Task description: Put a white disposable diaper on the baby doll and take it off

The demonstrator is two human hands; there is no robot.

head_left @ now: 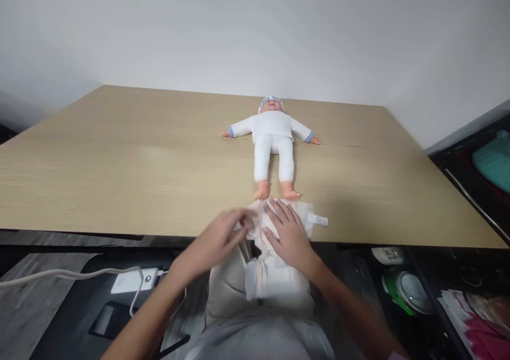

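Note:
A white diaper (279, 280) lies unfolded at the table's front edge, its near part hanging over my lap. My right hand (289, 235) lies flat on it with fingers stretched out. My left hand (225, 237) has its fingers curled together at the diaper's left side, pinching the edge there; the fingertips are slightly blurred. A white fastening tab (319, 220) sticks out on the right. Just beyond the diaper a baby doll (273, 136) in white clothes and a cap rests on its back, arms spread, feet close to the diaper's far edge.
The wooden table (139, 158) reaches back to a pale wall (239, 30). Below on the left, a white power bank (134, 280) with a cable (71, 274) sits on a black chair seat (67, 317). Dark shelves at right hold a green-and-white container (408, 291) and cloths.

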